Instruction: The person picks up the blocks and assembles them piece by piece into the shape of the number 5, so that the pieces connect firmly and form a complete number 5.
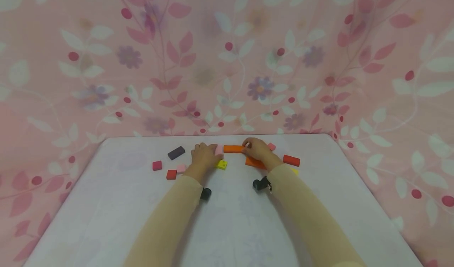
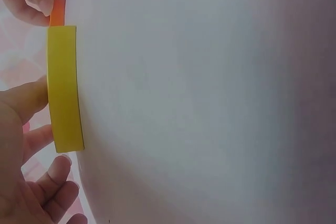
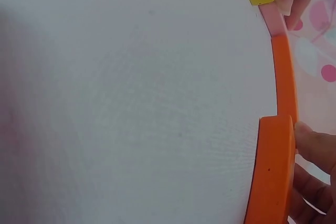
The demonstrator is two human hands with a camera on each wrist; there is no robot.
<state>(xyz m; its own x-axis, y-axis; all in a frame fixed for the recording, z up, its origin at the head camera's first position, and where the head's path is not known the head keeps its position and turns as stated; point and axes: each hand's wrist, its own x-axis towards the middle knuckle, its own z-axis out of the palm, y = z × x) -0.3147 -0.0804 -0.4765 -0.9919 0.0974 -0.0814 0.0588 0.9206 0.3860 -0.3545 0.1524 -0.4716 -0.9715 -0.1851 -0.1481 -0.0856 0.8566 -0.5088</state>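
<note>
Near the table's far edge, my left hand (image 1: 203, 157) pinches a pink block (image 1: 219, 150) between thumb and finger. Just right of that block lies a long orange block (image 1: 233, 149), and my right hand (image 1: 259, 150) grips its right end. A second orange block (image 1: 255, 163) sits under and in front of the right hand, which partly covers it. In front of the left fingers is a yellow block (image 1: 222, 164); in the left wrist view this yellow block (image 2: 65, 90) hides part of the fingers. The right wrist view shows the pink block (image 3: 273, 19) end to end with the orange block (image 3: 285, 74).
Left of the hands lie a dark grey block (image 1: 176, 152), a crimson block (image 1: 157, 165), a red block (image 1: 171, 174) and a small pink block (image 1: 181, 169). To the right are a red block (image 1: 291, 160), another pink piece (image 1: 271, 146) and a partly hidden yellow block (image 1: 294, 171).
</note>
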